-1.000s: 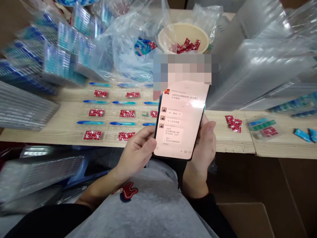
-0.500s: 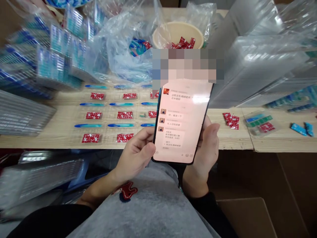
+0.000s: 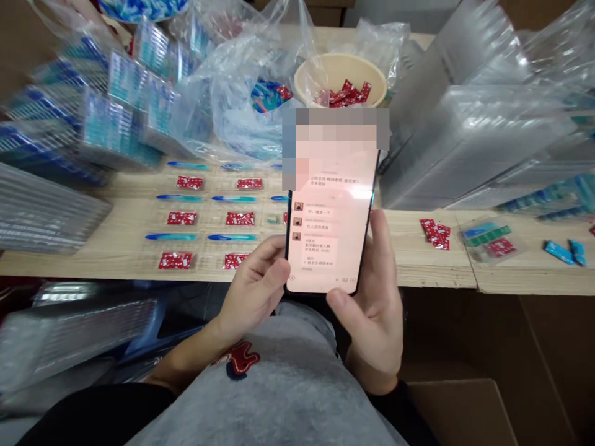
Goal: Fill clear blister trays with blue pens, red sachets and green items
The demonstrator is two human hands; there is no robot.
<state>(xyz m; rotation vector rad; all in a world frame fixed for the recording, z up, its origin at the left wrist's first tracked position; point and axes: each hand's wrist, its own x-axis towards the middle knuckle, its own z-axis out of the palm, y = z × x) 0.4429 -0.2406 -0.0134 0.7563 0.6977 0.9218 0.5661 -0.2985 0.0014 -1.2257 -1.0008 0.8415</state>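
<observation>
Gripping the phone [image 3: 332,232] by its left edge, left fingers [image 3: 277,275] face right fingers [image 3: 382,238] spread wide at its right

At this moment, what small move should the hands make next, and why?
I would tilt the phone slightly, because a bright glare covers part of it near the right edge. The left hand holds its lower left side and the right hand is at its right side, so both could probably guide it.
</observation>
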